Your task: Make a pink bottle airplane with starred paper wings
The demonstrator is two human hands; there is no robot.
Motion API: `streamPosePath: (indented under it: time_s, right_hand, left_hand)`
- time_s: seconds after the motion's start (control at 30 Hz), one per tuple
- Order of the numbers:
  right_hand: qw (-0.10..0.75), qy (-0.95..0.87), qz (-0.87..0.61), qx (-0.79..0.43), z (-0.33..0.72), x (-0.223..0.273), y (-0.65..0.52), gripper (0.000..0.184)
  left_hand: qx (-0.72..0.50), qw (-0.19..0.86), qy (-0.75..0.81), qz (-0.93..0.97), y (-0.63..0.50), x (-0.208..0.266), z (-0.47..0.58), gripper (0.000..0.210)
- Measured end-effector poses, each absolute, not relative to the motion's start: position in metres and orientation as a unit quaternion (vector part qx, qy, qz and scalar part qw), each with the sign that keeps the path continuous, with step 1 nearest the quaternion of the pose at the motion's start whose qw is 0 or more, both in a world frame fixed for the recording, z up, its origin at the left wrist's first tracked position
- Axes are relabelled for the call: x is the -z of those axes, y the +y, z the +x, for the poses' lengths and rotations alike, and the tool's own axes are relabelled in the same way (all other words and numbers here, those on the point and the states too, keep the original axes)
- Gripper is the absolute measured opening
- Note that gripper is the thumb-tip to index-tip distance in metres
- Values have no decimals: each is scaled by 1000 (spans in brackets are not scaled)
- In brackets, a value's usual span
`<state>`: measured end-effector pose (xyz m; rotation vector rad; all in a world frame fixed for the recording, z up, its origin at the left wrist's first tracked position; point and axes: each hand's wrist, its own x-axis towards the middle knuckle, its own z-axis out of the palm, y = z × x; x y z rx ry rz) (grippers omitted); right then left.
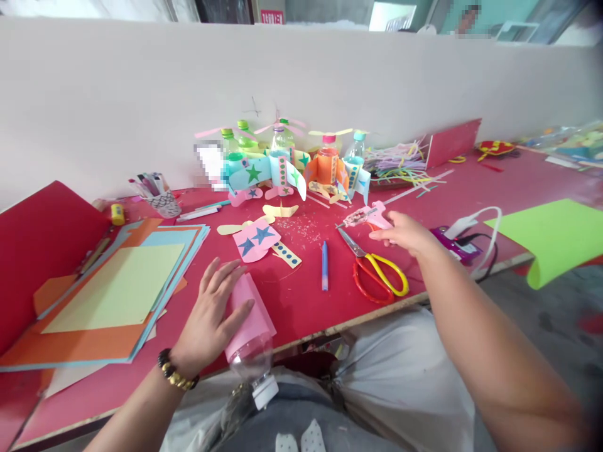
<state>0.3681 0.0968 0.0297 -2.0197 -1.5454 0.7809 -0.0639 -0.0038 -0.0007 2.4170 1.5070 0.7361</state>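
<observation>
My left hand (pixel 217 314) lies over a clear plastic bottle (pixel 252 363) with pink paper (pixel 249 314) around it, fingers curved over the paper and thumb across it. The bottle lies on its side, its white cap towards me past the table edge. My right hand (pixel 400 233) is closed on the handle of a pink hot glue gun (pixel 370 215), whose nozzle points left. Just below the gun lie scissors (pixel 372 267) with red and yellow handles. A blue pen (pixel 325 266) lies between my hands. Beyond the bottle are a pink paper piece with blue stars (pixel 257 240) and a dotted yellow strip (pixel 286 255).
Decorated bottle planes (pixel 282 169) stand at the back beside a heap of paper strips (pixel 396 164). Stacked coloured paper (pixel 117 282) and a pen cup (pixel 164 204) are left. A purple power strip (pixel 456 245) with cables and a green sheet (pixel 556 235) are right.
</observation>
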Motion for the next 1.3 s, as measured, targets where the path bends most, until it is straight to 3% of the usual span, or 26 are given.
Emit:
streamPosePath:
  time_s: [0.13, 0.33, 0.6, 1.3]
  right_hand:
    - [327, -599, -680, -269, 335, -43, 72, 36]
    - [369, -641, -582, -338, 295, -57, 46, 34]
    - [294, -707, -487, -420, 247, -35, 27, 21]
    - [176, -791, -476, -343, 183, -34, 47, 19]
  left_hand:
    - [-255, 102, 510, 815, -4, -1, -63, 48]
    - [-261, 107, 512, 811, -5, -4, -60, 46]
    - [-257, 113, 521, 806, -8, -6, -59, 47]
    - [-264, 108, 516, 807, -7, -9, -56, 49]
